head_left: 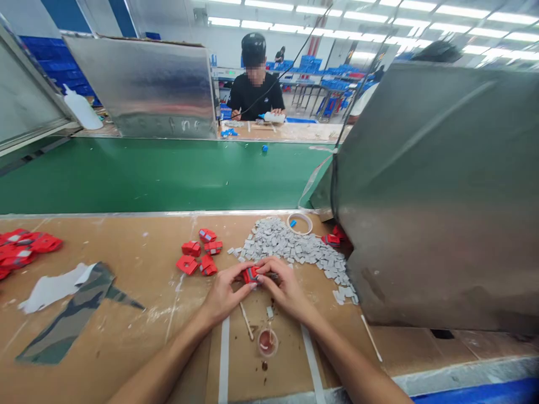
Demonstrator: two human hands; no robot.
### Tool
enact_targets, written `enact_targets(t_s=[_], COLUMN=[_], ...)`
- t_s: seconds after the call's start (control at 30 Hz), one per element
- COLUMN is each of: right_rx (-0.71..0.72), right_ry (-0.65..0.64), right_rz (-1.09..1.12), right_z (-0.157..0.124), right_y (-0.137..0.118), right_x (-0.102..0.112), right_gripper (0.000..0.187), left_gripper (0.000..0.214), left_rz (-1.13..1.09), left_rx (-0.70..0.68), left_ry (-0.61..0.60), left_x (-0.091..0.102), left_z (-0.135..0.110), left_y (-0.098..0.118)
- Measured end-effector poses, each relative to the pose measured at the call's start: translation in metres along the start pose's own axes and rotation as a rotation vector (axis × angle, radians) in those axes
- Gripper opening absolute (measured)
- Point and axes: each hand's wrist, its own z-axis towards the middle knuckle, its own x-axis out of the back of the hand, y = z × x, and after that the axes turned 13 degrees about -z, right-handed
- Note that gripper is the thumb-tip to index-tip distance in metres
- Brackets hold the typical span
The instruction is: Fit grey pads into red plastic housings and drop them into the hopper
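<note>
Both my hands meet over the brown worktop and pinch one small red plastic part [251, 274] between their fingertips. My left hand [225, 292] grips it from the left, fingers curled. My right hand [283, 286] closes on it from the right, and may also hold a small grey piece, which I cannot make out. Just left of the hands lie several loose red parts [199, 255]. Behind the hands spreads a heap of small grey flat pieces [295, 247]. A small round dish with reddish residue [267, 342] and a thin stick [246, 321] lie near my wrists.
A big metal shield [438, 196] stands at the right, another [147, 87] at the back left. A green conveyor belt [160, 174] runs beyond the worktop. More red parts [25, 249] lie far left, beside a camouflage cloth [71, 317] and white paper. A person in black sits opposite.
</note>
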Motion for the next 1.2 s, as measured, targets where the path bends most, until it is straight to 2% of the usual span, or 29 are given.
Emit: enact_targets(t_s=[0.13,0.27,0.37,0.47,0.6,0.73,0.87,1.03,1.2], right_rx=[-0.012,-0.101,-0.145,-0.184,-0.185,-0.157,-0.173,-0.128,-0.13], right_ry=[0.011,0.068,0.115,0.089,0.034,0.057,0.109,0.114,0.065], right_rz=[0.005,-0.024,-0.017,0.069,0.17,0.113,0.043,-0.004,0.082], right_z=[0.0,0.0,0.0,0.003,0.007,0.007,0.007,0.0,-0.006], right_y=[-0.001,0.005,0.007,0.004,0.001,0.001,0.005,0.005,0.009], right_x=[-0.003,-0.016,-0.021,-0.018,-0.01,-0.01,-0.017,-0.024,-0.024], right_gripper=[0.008,0.015,0.015,0.009,0.005,0.006,0.006,0.008,0.01], left_gripper=[0.036,0.034,0.032,0.032,0.038,0.045,0.048,0.043,0.029], left_rz=[0.105,0.109,0.121,0.074,-0.029,-0.043,-0.047,0.006,0.108], left_rx=[-0.055,-0.143,-0.202,-0.204,-0.129,-0.068,-0.067,-0.079,-0.141], left_ry=[-0.022,-0.028,-0.004,0.031,0.057,0.064,0.046,0.03,0.027], left_x=[0.004,0.011,0.013,0.011,0.008,0.01,0.012,0.007,0.0], left_z=[0.001,0.007,0.009,0.011,0.013,0.014,0.018,0.01,0.0], left_y=[-0.009,-0.025,-0.03,-0.027,-0.024,-0.023,-0.024,-0.013,0.001])
